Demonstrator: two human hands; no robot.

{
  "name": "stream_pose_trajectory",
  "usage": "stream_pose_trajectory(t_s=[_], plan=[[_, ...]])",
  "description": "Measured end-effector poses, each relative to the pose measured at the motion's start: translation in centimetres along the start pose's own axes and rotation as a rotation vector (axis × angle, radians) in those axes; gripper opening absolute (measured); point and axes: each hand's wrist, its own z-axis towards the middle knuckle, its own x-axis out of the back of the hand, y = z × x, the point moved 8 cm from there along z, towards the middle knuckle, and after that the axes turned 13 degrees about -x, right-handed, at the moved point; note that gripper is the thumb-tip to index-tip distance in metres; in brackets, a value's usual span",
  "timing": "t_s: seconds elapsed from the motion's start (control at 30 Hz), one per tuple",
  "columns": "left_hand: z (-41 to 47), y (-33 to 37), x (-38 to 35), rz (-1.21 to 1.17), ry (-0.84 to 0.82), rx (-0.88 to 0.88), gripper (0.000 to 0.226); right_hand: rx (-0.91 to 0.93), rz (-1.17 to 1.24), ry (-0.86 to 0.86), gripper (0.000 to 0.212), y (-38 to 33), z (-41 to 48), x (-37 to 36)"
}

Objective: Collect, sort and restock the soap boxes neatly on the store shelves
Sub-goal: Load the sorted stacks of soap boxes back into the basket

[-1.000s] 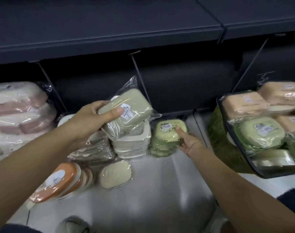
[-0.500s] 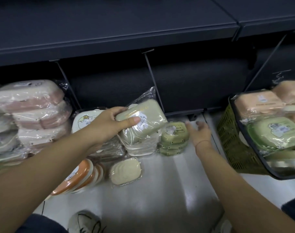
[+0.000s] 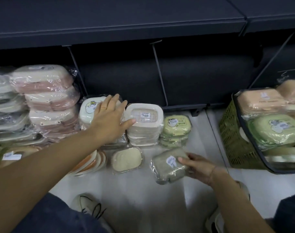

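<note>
A grey-green soap box point(image 3: 168, 165) in clear wrap lies on the white floor at centre right, and my right hand point(image 3: 198, 167) grips its right side. My left hand point(image 3: 109, 118) reaches out with straight fingers over a white soap box point(image 3: 88, 110) with a green label, its thumb touching the cream stack point(image 3: 144, 123) beside it. A short stack of light green boxes point(image 3: 175, 126) stands right of the cream stack. Pink and cream boxes point(image 3: 47, 91) are piled at the left.
A green basket point(image 3: 230, 132) at the right holds peach and green soap boxes. Orange-rimmed dishes point(image 3: 91, 163) and a flat cream dish point(image 3: 126, 158) lie on the floor. The dark shelf point(image 3: 126, 22) overhangs above, with wire dividers. My shoes show at the bottom.
The grey-green box has passed from my left hand to my right hand and come down to the floor. My left hand, now empty, has reached forward onto the white box.
</note>
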Motion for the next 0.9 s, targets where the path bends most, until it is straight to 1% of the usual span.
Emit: stream_pose_trajectory(t_s=[0.07,0.13,0.2,0.23,0.3,0.37,0.43,0.53,0.63,0.7,0.73,0.8,0.83,0.9], plan=[[-0.5,-0.9,-1.6,0.097,-0.080,0.005,0.080,-0.106,0.072,0.151,0.066,3.3,3.4,0.8],[-0.9,-0.9,-2.0,0.119,-0.069,-0.021,0.082,-0.109,0.170,0.290,0.053,4.7,6.5,0.8],[-1.1,-0.9,-2.0,0.119,-0.060,-0.030,0.082,-0.053,0.208,0.419,0.053,4.9,9.0,0.6],[-1.1,-0.9,-2.1,0.126,-0.057,-0.035,0.083,-0.046,0.170,0.465,0.054,4.9,9.8,0.4],[-1.0,-1.1,-2.2,0.129,-0.048,-0.045,0.086,-0.069,-0.006,0.566,0.060,4.8,10.5,0.0],[-1.0,-1.4,-2.1,0.113,-0.017,-0.066,0.095,-0.098,-0.089,0.630,0.066,4.6,10.7,-0.2],[-0.9,-1.4,-2.0,0.103,0.020,-0.097,0.100,-0.075,-0.101,0.641,0.065,4.1,11.0,-0.5],[-0.8,-1.6,-2.0,0.087,0.018,-0.102,0.101,-0.068,-0.171,0.633,0.057,3.4,11.1,-0.9],[-0.6,-1.3,-1.8,0.078,-0.019,-0.076,0.099,-0.088,-0.332,0.622,0.055,2.5,9.8,-0.9],[-0.2,-1.0,-1.3,0.060,-0.046,-0.045,0.095,-0.037,-0.464,0.599,0.054,0.4,7.7,-0.8],[0.0,-0.7,-0.8,0.035,-0.035,-0.029,0.092,0.021,-0.515,0.561,0.052,-1.1,6.4,-0.6],[0.5,0.2,0.3,-0.013,0.020,-0.017,0.089,0.137,-0.595,0.433,0.050,-4.8,2.8,-0.5],[0.9,1.2,0.8,-0.023,0.054,-0.035,0.090,0.178,-0.644,0.377,0.051,-6.8,0.8,-0.2],[2.1,4.7,1.5,-0.050,0.096,-0.116,0.094,0.226,-0.756,0.357,0.053,-10.5,-3.5,1.8]])
